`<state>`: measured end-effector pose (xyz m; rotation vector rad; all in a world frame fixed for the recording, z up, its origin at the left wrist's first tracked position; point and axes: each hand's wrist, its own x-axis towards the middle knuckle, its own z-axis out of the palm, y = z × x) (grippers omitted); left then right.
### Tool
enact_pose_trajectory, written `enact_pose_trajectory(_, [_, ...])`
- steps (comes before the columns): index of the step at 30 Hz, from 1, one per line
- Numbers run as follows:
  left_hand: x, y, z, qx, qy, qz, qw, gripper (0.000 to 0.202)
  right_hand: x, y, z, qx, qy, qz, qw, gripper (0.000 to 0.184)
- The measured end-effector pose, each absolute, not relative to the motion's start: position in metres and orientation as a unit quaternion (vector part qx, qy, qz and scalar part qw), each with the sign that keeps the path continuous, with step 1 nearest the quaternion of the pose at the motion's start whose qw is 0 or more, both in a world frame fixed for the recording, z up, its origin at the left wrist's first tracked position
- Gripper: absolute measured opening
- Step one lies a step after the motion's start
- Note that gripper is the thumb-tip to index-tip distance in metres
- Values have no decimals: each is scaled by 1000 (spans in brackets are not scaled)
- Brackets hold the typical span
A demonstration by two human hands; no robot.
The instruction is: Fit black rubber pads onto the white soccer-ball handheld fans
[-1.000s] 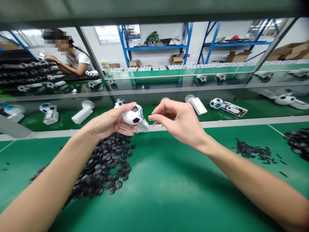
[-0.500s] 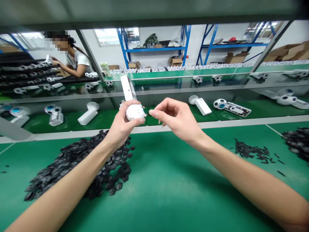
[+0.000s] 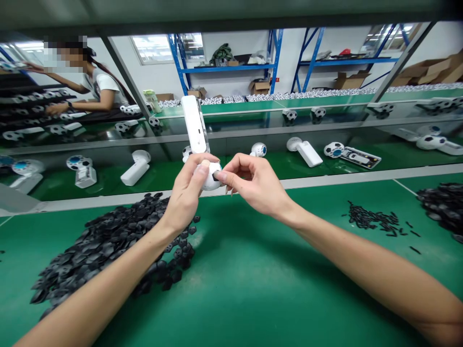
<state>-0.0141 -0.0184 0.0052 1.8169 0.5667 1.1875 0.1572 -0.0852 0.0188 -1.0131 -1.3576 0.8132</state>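
The grip of the left hand (image 3: pixel 186 197) is clenched round a white football-patterned head (image 3: pixel 210 179), held just above the near table, and its long white handle (image 3: pixel 194 124) points up toward the far side. The right hand (image 3: pixel 256 185) is pinched, its fingertips (image 3: pixel 226 176) closed on a small dark piece (image 3: pixel 216 177) that sits against the ball's surface. If that pinch loosened, the piece could drop into the black hexagonal patches (image 3: pixel 108 255) heaped below, where it would be hard to pick out. The long handle could also lever the head round in the left grip. Fingers cover most of the ball, so it is hard to tell the piece's shape or whether it is seated.

On the green table (image 3: pixel 253 299), narrow black strips (image 3: pixel 372 219) lie to the right, and a dark heap (image 3: pixel 443 207) is cut off at the right edge. Farther off stand white handled units (image 3: pixel 135 167), a co-worker (image 3: pixel 103 86) at far left, and blue steel racks (image 3: pixel 227 67) holding cardboard boxes (image 3: pixel 258 86).
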Motion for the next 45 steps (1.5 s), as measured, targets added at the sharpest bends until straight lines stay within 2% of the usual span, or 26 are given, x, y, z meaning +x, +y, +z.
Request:
enact_pose_trajectory(4, [-13, -23, 10, 765, 266, 490, 322, 27, 158, -88, 21, -413, -579, 396, 581, 32])
enact_pose_trajectory(7, [-13, -24, 12, 757, 262, 510, 313, 27, 161, -91, 27, -398, -587, 438, 552, 16])
enact_pose_trajectory(9, [-13, -23, 11, 744, 254, 524, 326, 24, 164, -93, 35, -402, -599, 445, 531, 10])
enact_pose_trajectory(15, [-11, -14, 12, 663, 219, 535, 476, 23, 169, -100, 45, -460, -602, 352, 550, 19])
enact_pose_trajectory(17, [-10, -12, 15, 639, 223, 535, 506, 26, 163, -101, 36, -483, -634, 367, 480, 24])
enact_pose_trajectory(19, [-9, -8, 18, 625, 234, 538, 515, 32, 153, -100, 23, -504, -695, 353, 371, 22])
enact_pose_trajectory(22, [-11, -2, 22, 621, 251, 540, 510, 43, 136, -92, 1, -533, -785, 220, 226, 11])
enact_pose_trajectory(25, [-17, 4, 23, 622, 255, 535, 512, 49, 122, -77, -15, -532, -827, 120, 136, 20])
enact_pose_trajectory(28, [-22, 5, 26, 625, 247, 526, 521, 57, 113, -64, -21, -507, -851, 94, 96, 19])
enact_pose_trajectory(32, [-24, 1, 29, 604, 237, 516, 559, 79, 99, -60, -18, -483, -873, 48, 40, 17])
enact_pose_trajectory(37, [-24, 2, 28, 573, 241, 517, 588, 90, 78, -59, -12, -439, -898, 9, -12, 33])
enact_pose_trajectory(39, [-26, 5, 29, 566, 249, 516, 593, 93, 75, -57, -9, -429, -903, 6, -25, 34])
enact_pose_trajectory(41, [-28, 7, 31, 558, 261, 514, 597, 88, 76, -55, -5, -427, -904, 7, -34, 32])
enact_pose_trajectory(45, [-30, 7, 37, 548, 272, 514, 601, 63, 91, -54, 0, -452, -892, 9, -30, 27])
